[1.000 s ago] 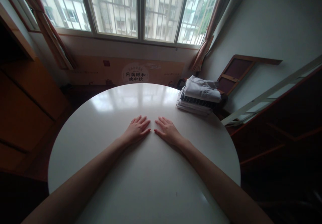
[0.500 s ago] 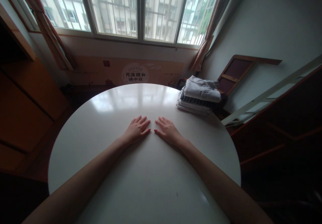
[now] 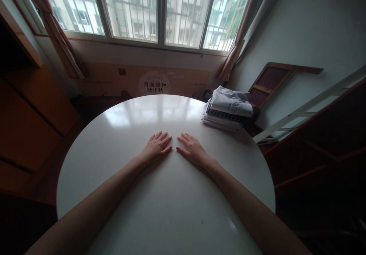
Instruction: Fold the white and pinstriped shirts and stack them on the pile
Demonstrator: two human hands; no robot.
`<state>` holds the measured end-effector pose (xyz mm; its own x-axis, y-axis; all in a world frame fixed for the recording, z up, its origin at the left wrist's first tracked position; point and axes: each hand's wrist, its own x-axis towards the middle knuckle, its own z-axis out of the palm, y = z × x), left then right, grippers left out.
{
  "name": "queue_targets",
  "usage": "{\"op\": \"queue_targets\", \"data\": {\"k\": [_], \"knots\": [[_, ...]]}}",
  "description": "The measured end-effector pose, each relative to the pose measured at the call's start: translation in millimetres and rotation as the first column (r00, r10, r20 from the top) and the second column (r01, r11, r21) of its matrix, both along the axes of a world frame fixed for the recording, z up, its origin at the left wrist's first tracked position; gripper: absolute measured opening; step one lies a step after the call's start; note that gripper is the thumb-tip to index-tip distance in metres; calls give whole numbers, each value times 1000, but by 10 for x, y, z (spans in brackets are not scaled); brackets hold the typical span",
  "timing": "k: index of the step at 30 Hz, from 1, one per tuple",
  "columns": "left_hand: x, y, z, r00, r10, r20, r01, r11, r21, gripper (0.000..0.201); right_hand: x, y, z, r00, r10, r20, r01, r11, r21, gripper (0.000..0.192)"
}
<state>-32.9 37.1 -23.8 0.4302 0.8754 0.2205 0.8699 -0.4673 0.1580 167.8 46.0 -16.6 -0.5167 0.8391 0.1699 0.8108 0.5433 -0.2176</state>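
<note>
Both palms lie flat on a glossy white round table (image 3: 166,194). My left hand (image 3: 157,146) is open, fingers apart and pointing away from me, with nothing in it. Close beside it, separated by a narrow gap, my right hand (image 3: 191,147) rests open in the same way, also holding nothing. Beyond the right hand, at the table's far right edge, sits a stack of folded clothes (image 3: 228,108). A light grey garment is on top, a dark striped one is in the middle and white ones lie beneath.
A wooden chair (image 3: 264,83) stands behind the clothes by the right wall. A pale ladder-like frame (image 3: 303,112) slants along the right side. Orange-brown cabinets (image 3: 31,117) stand at left. Past the table are a printed orange panel (image 3: 108,79) and a barred window (image 3: 131,10) with curtains.
The whole view has shifted very slightly. Both hands stay flat in the same place on the table, and the clothes have not moved.
</note>
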Motion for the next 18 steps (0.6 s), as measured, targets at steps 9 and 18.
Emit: {"op": "queue_targets", "data": {"k": [9, 18], "knots": [[-1, -4, -1, 1000, 3, 8, -3, 1000, -5, 51, 4, 3, 2, 1000, -1, 5, 1, 1000, -10, 54], [4, -7, 12, 1000, 8, 16, -7, 1000, -17, 51, 13, 17, -20, 1000, 7, -11, -7, 1000, -1, 53]]}}
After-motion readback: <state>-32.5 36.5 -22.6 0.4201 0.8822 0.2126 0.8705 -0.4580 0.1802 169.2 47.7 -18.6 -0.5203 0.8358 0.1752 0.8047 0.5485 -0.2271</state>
